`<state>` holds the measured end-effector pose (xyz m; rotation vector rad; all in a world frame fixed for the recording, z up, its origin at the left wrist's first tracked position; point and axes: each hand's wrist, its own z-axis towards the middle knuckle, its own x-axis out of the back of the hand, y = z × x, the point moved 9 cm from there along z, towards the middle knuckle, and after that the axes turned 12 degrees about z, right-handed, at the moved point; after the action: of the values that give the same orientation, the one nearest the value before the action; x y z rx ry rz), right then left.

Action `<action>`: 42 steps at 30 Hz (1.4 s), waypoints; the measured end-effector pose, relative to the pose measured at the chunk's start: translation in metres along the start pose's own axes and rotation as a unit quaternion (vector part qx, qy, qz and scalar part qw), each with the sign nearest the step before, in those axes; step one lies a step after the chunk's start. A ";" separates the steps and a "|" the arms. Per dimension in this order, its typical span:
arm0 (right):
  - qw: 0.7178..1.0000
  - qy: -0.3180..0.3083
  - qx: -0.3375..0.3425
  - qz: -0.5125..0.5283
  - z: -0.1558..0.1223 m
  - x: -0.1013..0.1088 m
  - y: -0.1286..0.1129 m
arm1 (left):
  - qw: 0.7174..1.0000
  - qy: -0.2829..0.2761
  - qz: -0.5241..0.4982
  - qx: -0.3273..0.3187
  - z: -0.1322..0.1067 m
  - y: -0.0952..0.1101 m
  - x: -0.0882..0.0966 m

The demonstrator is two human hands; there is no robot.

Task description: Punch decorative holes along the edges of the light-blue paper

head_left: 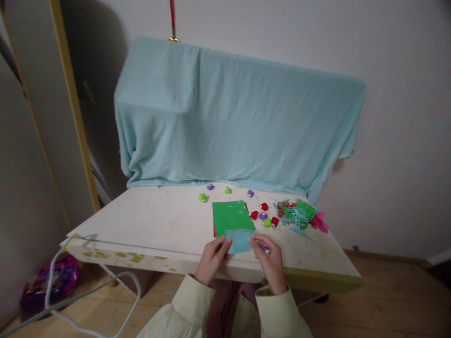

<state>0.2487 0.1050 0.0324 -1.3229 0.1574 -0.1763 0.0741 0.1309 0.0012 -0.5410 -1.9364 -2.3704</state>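
Watching through the head camera, I saw the light-blue paper (240, 243) at the near edge of the white table (148, 211), overlapping the green sheet (230, 218) in view. The left hand (211, 259) pinched one side of it narrowly, and the right hand (270, 260) pinched the other. A purple eyed piece (265, 249) showed by the right fingers; I could not tell whether they gripped it. Small holes lined the paper's far edge and ran down its sides, so I judged that border partly done, with its plain middle untouched. The green sheet bore pale specks but no holes I could make out. The perforated scrap heap (298, 213) on the right suggested plenty of punching already finished.
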 end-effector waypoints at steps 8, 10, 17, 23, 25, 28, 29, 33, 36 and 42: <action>1.000 -0.028 -0.012 -0.002 -0.004 -0.002 0.001 | 1.000 0.019 0.005 0.014 0.001 -0.004 0.003; 0.999 -0.031 -0.023 0.002 -0.005 -0.002 0.004 | 1.000 0.017 0.003 0.014 0.001 -0.005 0.003; 0.998 -0.057 -0.031 -0.012 -0.008 -0.007 0.009 | 0.999 0.032 -0.006 0.001 0.000 -0.003 0.008; 0.997 -0.069 -0.015 -0.040 -0.009 -0.008 0.003 | 0.999 0.041 -0.013 0.005 0.000 -0.003 0.010; 0.997 -0.069 -0.015 -0.043 -0.009 -0.007 0.003 | 0.999 0.039 -0.018 0.007 0.000 -0.003 0.009; 0.997 -0.065 -0.013 -0.049 -0.009 -0.004 0.005 | 0.999 0.037 -0.021 0.007 0.000 -0.001 0.009; 0.997 -0.061 -0.011 -0.054 -0.009 -0.003 0.005 | 0.999 0.037 -0.021 0.008 0.000 0.000 0.010; 0.996 -0.044 -0.004 -0.076 -0.008 0.008 0.002 | 0.999 0.036 -0.025 0.009 0.000 0.000 0.010; 0.995 -0.031 0.000 -0.095 -0.006 0.018 -0.002 | 0.999 0.035 -0.023 0.003 0.000 -0.001 0.009; 0.996 -0.003 -0.001 -0.090 -0.007 0.034 -0.004 | 0.999 0.030 -0.024 0.008 0.000 -0.003 0.008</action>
<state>0.2800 0.0902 0.0341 -1.3387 0.0325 -0.3245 0.0660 0.1334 0.0010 -0.4225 -1.9638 -2.3685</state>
